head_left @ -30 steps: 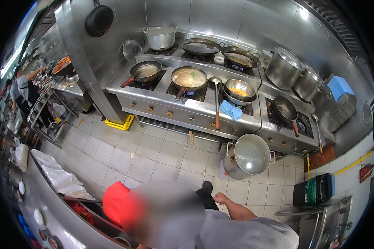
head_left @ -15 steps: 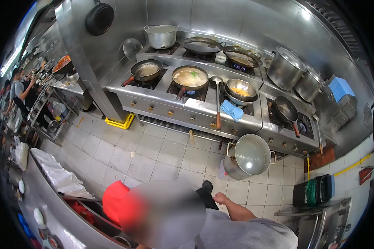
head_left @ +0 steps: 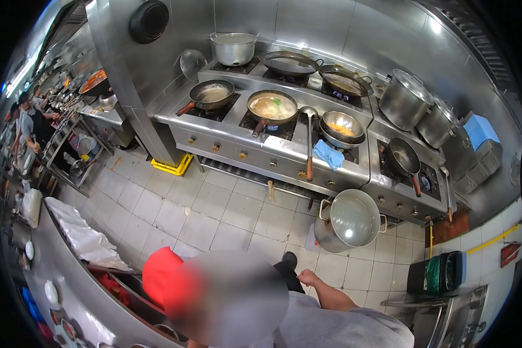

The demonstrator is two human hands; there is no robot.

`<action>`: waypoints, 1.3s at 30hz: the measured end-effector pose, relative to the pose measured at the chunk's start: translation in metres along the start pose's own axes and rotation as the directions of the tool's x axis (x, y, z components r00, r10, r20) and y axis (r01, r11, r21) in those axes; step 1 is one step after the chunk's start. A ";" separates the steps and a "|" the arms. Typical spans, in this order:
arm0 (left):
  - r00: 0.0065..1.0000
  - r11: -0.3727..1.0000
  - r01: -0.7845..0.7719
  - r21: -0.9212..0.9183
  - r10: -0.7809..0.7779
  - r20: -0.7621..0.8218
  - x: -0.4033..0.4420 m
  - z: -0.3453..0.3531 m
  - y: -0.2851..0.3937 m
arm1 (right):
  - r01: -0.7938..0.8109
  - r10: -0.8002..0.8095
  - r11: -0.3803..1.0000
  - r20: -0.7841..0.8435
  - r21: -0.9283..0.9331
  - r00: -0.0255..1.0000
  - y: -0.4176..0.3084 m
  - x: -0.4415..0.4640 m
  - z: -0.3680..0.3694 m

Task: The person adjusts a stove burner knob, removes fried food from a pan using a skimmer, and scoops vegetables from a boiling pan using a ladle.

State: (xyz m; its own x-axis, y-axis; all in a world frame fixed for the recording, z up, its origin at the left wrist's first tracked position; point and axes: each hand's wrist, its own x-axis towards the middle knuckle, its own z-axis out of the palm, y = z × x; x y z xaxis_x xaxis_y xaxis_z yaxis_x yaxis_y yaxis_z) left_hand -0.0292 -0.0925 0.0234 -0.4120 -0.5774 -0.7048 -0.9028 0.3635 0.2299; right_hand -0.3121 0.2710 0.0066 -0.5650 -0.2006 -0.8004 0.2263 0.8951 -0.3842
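My right hand (head_left: 308, 277) is closed beside the dark trousers, over the tiled floor, with nothing visible in it. A shoe (head_left: 290, 259) shows just above it. A sliver of skin shows at the bottom edge, but my left hand is out of view. Up and to the right of my right hand, a large pot (head_left: 330, 239) of clear liquid stands off the stove. On the stove (head_left: 226, 149) are a pan of bubbling pale food (head_left: 271, 107), a smaller pan (head_left: 213, 93), a ladle (head_left: 309, 145), a bowl with yellow food (head_left: 341, 125) and a blue cloth (head_left: 329, 155).
Co-workers (head_left: 35, 124) stand at the far-left counter. Two lidded pots (head_left: 401, 100) and a dark pan (head_left: 404, 155) are on the right. A bin (head_left: 438, 272) stands lower right. At lower left is a steel counter (head_left: 81, 301). A red cap and blurred area cover the lower middle.
The view has turned slightly, so the stove and pots sit a little further right and lower. My right hand keeps its closed pose. The co-workers at the far left have changed posture.
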 end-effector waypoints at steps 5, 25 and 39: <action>1.000 0.999 0.002 -0.044 -0.003 -0.019 0.000 0.004 -0.004 | 0.031 -0.031 1.000 -0.021 0.002 0.999 0.005 -0.001 0.004; 0.983 0.993 -0.024 -0.112 0.043 0.176 -0.018 0.004 0.002 | 0.020 -0.019 0.999 -0.032 0.037 0.999 0.003 0.001 0.005; 0.981 0.998 -0.019 -0.060 0.030 0.191 -0.017 0.002 0.003 | 0.003 -0.003 0.999 0.006 -0.038 1.000 0.002 0.004 0.005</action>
State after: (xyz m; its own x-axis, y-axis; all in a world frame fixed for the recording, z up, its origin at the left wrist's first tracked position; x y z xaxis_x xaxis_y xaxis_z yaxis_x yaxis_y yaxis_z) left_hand -0.0246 -0.0799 0.0345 -0.4079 -0.4157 -0.8129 -0.9005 0.3303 0.2830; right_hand -0.3103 0.2698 0.0005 -0.5605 -0.2058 -0.8022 0.1943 0.9089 -0.3689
